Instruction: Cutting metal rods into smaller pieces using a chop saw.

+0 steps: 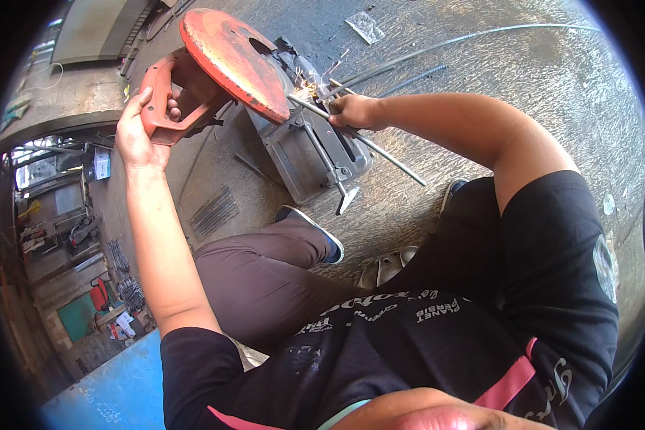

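My left hand is closed around the orange-red handle of a cut-off saw. The saw's worn round blade guard tilts over its grey metal base. Bright sparks fly just beyond the guard's right edge. My right hand grips a thin metal rod close to those sparks; the rod slants toward me past the base. A vise screw with a crank handle sticks out of the base on the near side. The guard hides the blade.
A long curved rod and a short bar extend to the right over the rough floor. Several cut rods lie left of the base, and a clear plastic bag lies at the far side. A blue panel is at the lower left.
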